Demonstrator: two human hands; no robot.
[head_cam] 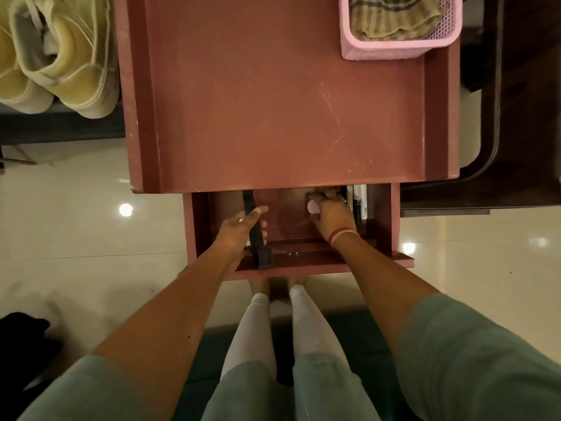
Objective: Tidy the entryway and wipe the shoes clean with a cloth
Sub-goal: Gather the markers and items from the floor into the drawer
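Beige-and-grey striped woven cloth [394, 16] lies crumpled in the pink plastic mesh basket [391, 48] on the reddish wooden surface [273, 101]. It looks soft and light; I would take a top fold. In the open drawer [303, 267] my left hand [239, 229] grips a long black object [263, 259], my right hand [332, 215] pinches a small pale piece [312, 206].

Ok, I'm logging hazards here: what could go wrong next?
The right hand sits in the open drawer at the edge of the tabletop; if the drawer slides in, fingers might get pinched. The black tool in the left hand reaches the drawer's front, above the feet; dropped, it could hit them.
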